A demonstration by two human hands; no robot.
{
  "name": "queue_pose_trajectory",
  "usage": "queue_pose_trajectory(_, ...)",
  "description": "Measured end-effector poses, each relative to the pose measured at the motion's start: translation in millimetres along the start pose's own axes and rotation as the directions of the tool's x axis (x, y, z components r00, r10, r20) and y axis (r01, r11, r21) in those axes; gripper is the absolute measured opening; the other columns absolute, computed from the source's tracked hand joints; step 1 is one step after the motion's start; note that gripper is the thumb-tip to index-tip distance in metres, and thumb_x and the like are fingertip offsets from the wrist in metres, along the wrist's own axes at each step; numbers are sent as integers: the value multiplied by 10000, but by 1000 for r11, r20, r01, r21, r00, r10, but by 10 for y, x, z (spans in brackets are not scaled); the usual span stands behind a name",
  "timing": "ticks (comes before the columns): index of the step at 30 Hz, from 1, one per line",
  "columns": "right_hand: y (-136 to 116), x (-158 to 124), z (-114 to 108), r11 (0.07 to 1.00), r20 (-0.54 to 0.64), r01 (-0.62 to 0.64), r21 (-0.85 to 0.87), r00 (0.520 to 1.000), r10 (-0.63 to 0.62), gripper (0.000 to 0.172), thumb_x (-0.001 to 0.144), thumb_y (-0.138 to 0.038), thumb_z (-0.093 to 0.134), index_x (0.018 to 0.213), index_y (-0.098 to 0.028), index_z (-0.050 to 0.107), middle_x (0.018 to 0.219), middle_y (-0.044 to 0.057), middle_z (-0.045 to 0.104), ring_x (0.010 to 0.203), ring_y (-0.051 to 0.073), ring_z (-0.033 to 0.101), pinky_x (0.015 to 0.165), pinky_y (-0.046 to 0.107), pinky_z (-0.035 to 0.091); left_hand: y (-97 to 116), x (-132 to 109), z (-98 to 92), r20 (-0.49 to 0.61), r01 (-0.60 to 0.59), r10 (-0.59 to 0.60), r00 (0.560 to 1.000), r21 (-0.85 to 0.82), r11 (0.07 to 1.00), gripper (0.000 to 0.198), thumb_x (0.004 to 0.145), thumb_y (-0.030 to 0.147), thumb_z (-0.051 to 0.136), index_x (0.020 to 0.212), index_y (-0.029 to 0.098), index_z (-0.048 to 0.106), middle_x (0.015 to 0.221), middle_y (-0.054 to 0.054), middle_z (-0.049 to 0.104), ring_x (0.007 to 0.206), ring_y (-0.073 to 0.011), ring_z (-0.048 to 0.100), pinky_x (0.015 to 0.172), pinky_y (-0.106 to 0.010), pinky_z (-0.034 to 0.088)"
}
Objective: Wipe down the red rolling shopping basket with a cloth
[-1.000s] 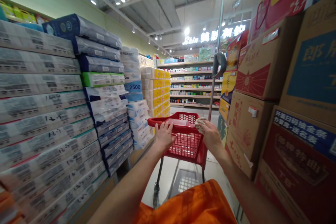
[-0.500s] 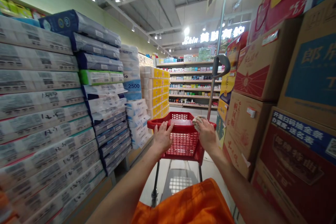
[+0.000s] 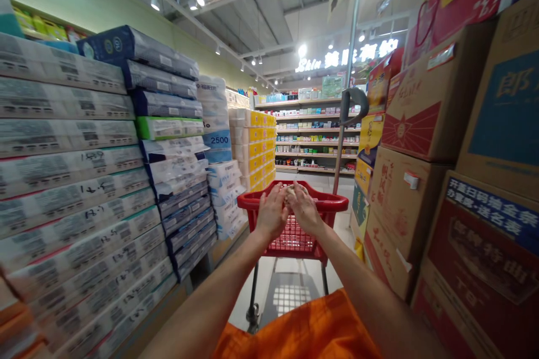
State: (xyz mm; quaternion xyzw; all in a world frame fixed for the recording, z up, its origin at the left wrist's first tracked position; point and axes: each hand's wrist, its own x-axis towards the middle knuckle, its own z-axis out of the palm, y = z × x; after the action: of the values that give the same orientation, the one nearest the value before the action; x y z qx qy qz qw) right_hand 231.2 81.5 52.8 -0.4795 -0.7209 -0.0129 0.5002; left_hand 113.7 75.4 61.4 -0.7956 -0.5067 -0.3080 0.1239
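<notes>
A red shopping cart with a lattice basket stands right in front of me. Both hands meet above the middle of its near rim. My right hand is closed on a pale, crumpled cloth, mostly covered by the fingers. Close beside it on the left, my left hand has its fingers stretched forward, against or very near the cloth; the exact contact is hidden.
Tall stacks of wrapped paper packs line the left side. Cardboard cartons are piled on the right. A metal pole with a grey loop rises beyond the cart. Stocked shelves stand at the back.
My right hand has moved left along the cart's rim with the cloth, from its right end to the middle. My left hand has shifted slightly right, so the two hands now meet.
</notes>
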Motion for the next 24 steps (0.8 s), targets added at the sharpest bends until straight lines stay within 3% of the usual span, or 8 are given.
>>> queue_pose_trajectory(2,46,35,-58,990,0,-16,143,1000,16,536,912,-431,175,1372,-162,241,1268,102,488,1198,214,412,972,407,341,143,91,93,20,-118,119,993,-31,993,465,850,247,346,1312,198,324,1391,-62,349,1288,-176,267,1063,-435,187)
queue_pose_trajectory(4,131,43,-111,985,-59,-29,168,997,40,560,910,-439,167,1387,-145,181,1285,117,468,1183,202,430,956,386,353,256,174,176,27,-116,117,993,-49,992,444,853,275,366,1290,196,359,1353,-69,406,1265,-202,306,1048,-467,207)
queue_pose_trajectory(7,335,-18,-194,992,-133,-97,-86,987,85,526,890,-437,254,1300,-130,376,1263,148,481,1177,263,421,977,477,275,227,236,206,-14,-74,73,997,-67,995,337,852,311,398,1161,219,497,1271,-45,497,1209,-212,378,1028,-472,247)
queue_pose_trajectory(10,540,-134,-259,940,-77,-52,-337,997,28,393,882,-362,313,1117,-167,561,1152,113,575,1121,266,457,1001,526,164,-147,186,138,-68,-71,67,995,-55,996,255,839,283,423,1034,207,570,1167,-37,565,1132,-197,448,1003,-409,312)
queue_pose_trajectory(14,650,-230,-244,931,-137,-3,-365,989,-50,342,881,-279,312,1063,-179,584,1114,75,601,1085,227,475,1012,479,148,-860,27,111,-223,145,-137,965,19,989,266,818,241,418,1023,150,562,1150,-110,552,1098,-234,472,964,-420,364)
queue_pose_trajectory(16,649,-236,-207,933,-183,-13,-360,982,-56,331,874,-265,318,1030,-174,595,1083,75,614,1055,225,491,1008,474,144,-1011,-16,184,-293,200,-189,937,8,980,298,821,229,396,1060,120,538,1167,-141,535,1119,-250,459,964,-437,369)
queue_pose_trajectory(21,638,-255,-174,929,-221,18,-370,969,-107,309,857,-273,346,1017,-180,593,1054,72,624,1028,218,502,1000,459,150,-537,77,432,-302,-71,61,951,-24,997,332,856,221,341,1143,146,488,1191,-113,536,1176,-231,416,1015,-453,317)
queue_pose_trajectory(24,660,-294,-227,930,-215,56,-364,966,-143,308,841,-256,355,1024,-186,592,1053,65,623,1023,210,506,999,440,160,-279,138,404,-234,-182,164,958,-59,982,348,870,270,355,1176,150,471,1239,-101,509,1201,-212,395,1016,-408,325)
